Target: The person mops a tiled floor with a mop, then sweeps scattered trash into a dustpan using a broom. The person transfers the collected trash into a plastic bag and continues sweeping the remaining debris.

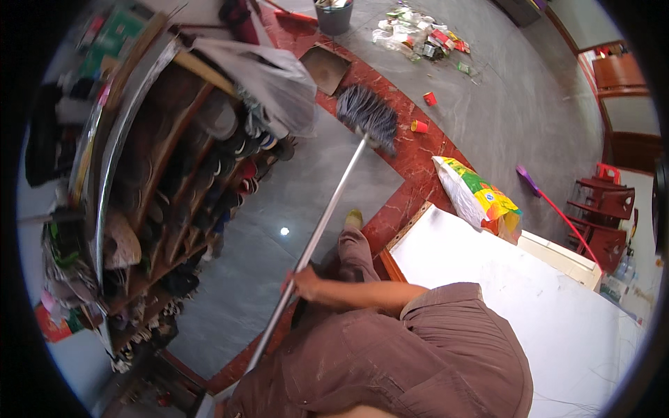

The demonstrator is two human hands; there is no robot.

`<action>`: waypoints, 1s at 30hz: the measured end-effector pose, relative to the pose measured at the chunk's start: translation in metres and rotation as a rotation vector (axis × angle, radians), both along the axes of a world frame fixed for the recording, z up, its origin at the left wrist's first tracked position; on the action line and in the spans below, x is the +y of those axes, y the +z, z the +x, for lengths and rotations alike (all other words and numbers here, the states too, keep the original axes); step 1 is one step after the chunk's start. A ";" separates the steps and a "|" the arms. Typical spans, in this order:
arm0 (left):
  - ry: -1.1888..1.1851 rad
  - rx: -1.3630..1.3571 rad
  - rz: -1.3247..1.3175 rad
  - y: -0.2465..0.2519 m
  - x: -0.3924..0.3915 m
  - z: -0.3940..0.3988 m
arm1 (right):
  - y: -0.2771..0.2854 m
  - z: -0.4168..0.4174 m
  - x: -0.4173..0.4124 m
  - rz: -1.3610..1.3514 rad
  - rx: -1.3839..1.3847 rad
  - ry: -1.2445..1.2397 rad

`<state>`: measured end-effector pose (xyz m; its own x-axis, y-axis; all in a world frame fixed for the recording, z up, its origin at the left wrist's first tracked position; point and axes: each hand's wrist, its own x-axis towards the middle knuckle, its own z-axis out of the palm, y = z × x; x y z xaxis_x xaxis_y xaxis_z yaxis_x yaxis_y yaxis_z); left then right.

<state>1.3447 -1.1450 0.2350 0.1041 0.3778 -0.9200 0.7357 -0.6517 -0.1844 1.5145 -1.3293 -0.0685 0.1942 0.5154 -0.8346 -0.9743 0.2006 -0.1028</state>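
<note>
My right hand (307, 283) is closed around the silver metal handle (330, 206) of a string mop, about midway along its visible length. The grey mop head (367, 112) is spread over the red marbled floor border (413, 180) and the grey tile beside it. The handle slants down to the lower left, where its end passes out of sight beside my brown shirt. My left hand is out of view. One foot in a yellowish-green shoe (354, 218) stands on the floor near the handle.
A shoe rack (175, 222) full of shoes lines the left, with a plastic bag (282, 86) hanging there. Two red paper cups (419, 126) and a litter heap (418, 34) lie beyond the mop. A printed sack (478, 193) adjoins a white-topped surface (486, 266) at right.
</note>
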 end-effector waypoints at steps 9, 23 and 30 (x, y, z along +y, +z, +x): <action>-0.044 0.157 0.065 0.014 0.007 0.004 | -0.048 -0.018 -0.051 0.046 0.529 0.084; -0.140 -0.365 -0.262 -0.115 -0.097 0.241 | -0.125 0.279 -0.195 -0.252 0.017 -0.286; -0.068 -0.334 -0.447 -0.042 -0.076 0.344 | -0.043 0.375 -0.171 -0.284 -0.135 -0.467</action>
